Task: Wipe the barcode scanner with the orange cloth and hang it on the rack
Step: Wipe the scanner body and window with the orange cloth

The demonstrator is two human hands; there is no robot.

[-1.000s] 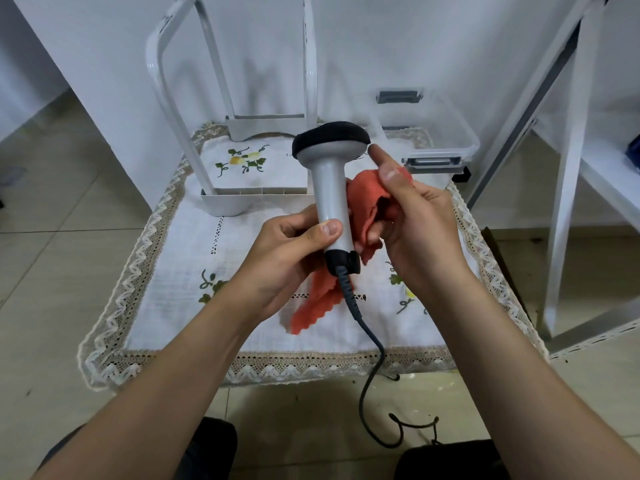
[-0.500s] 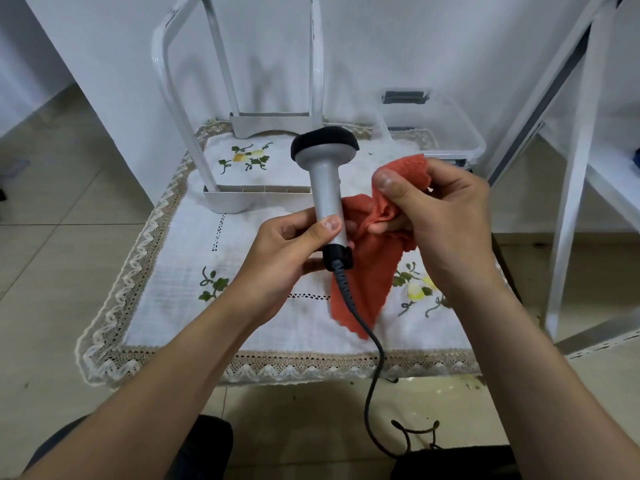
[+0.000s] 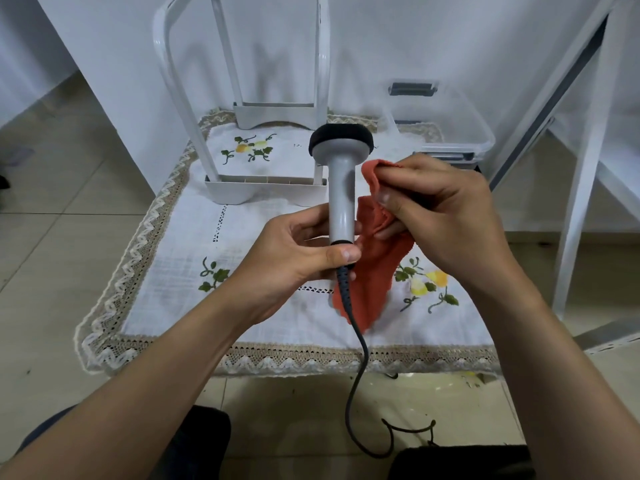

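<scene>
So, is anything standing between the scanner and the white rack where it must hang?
Nothing visible does. The left hand holds the barcode scanner upright in front of the rack, with only bare tablecloth between. The orange cloth, in the right hand, is off to the scanner's right. The rack's top is out of frame.

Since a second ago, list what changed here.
The right hand drew the cloth off the scanner handle to the right and bunched it; the cloth now hangs beside it. The left hand slid its thumb down onto the black base. Scanner stays upright, head up.
</scene>
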